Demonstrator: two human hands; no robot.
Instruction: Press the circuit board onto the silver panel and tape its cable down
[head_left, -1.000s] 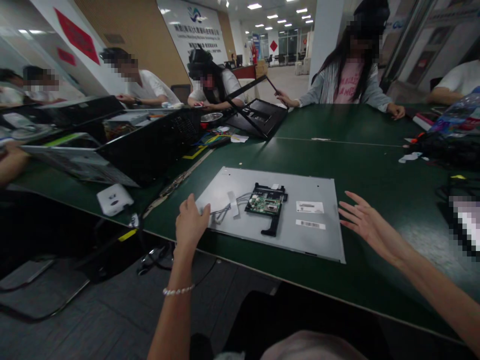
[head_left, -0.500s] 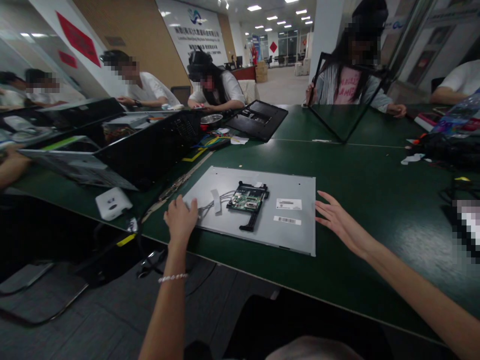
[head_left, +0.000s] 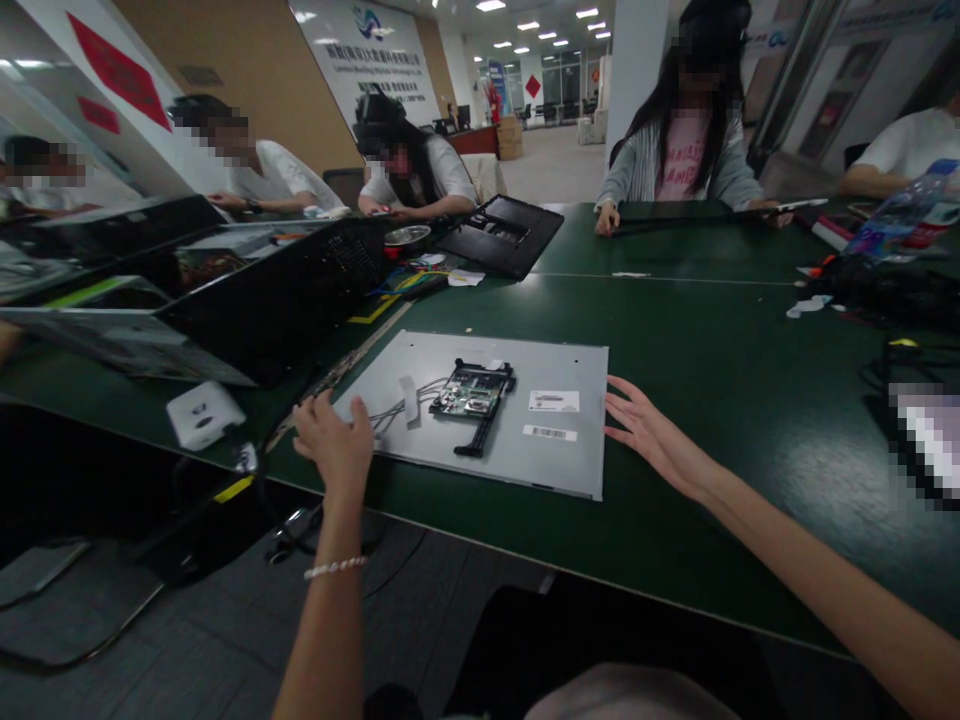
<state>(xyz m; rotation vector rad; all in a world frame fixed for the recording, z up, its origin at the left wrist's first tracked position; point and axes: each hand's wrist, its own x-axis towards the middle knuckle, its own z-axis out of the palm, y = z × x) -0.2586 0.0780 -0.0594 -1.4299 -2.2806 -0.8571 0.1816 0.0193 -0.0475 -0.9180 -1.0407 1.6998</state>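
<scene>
A flat grey metal display panel (head_left: 501, 465) lies back side up on the green table. Fixed near its middle is a green circuit board (head_left: 469, 393) in a black bracket (head_left: 474, 437). Thin grey cables (head_left: 394, 410) run from the board towards the panel's left side, under a piece of pale tape (head_left: 409, 400). At the left edge is my left hand (head_left: 334, 435), thumb and fingers apart; whether it touches the panel I cannot tell. My right hand (head_left: 645, 425) rests along the right edge, fingers stretched out and fingertips against or very near it.
Left of the panel stand a white box-like device (head_left: 205, 412) and an open black computer case (head_left: 277, 300). A black plastic monitor cover (head_left: 504, 235) lies beyond. Across the table (head_left: 675, 300) a co-worker (head_left: 679, 150) sits. Dark cables and a plastic bottle (head_left: 900, 215) are at right.
The co-worker opposite has lowered the black frame from upright to near the tabletop. The view has shifted slightly right. My left hand has spread a little; the panel seems to lie where it was.
</scene>
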